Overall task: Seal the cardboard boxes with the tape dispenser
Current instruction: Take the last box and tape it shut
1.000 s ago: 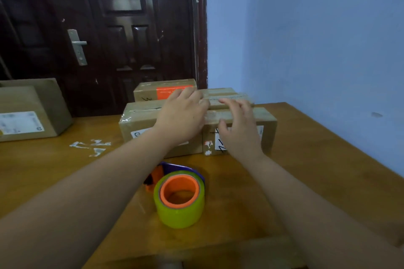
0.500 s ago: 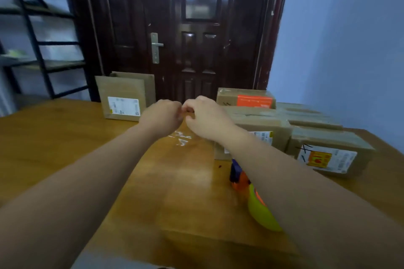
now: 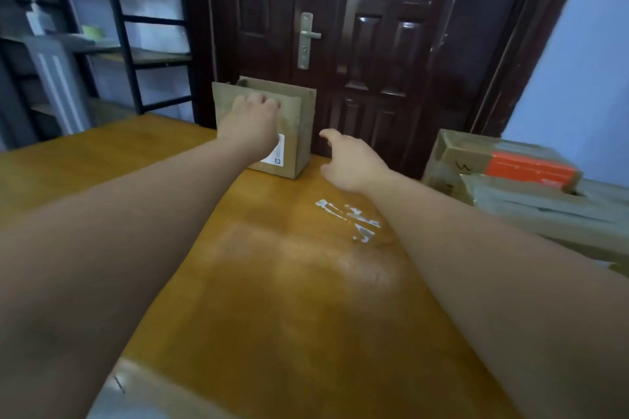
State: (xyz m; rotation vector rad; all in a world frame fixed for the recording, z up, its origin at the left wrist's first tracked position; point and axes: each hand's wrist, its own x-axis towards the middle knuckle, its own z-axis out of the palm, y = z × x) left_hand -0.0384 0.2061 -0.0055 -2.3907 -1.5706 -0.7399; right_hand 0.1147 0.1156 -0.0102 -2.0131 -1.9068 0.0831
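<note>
An open-topped cardboard box (image 3: 303,122) with a white label stands upright at the far edge of the wooden table (image 3: 289,289). My left hand (image 3: 250,122) lies against its front face, fingers curled over the top edge. My right hand (image 3: 350,163) hovers just right of the box with spread, relaxed fingers, not touching it and holding nothing. A stack of taped cardboard boxes (image 3: 537,207) sits at the right edge of the table, the top one bearing an orange label (image 3: 524,168). The tape dispenser is out of view.
White paper scraps (image 3: 354,219) stick to the tabletop between my arms. A dark wooden door (image 3: 374,44) stands right behind the table. A black metal shelf rack (image 3: 129,31) is at the left. A pale cardboard corner (image 3: 143,395) shows at the bottom edge.
My view swung left, away from the stacked boxes and the tape dispenser. Both hands left the stack, met mid-table, then reached the upright box; my left hand now grips its top edge.
</note>
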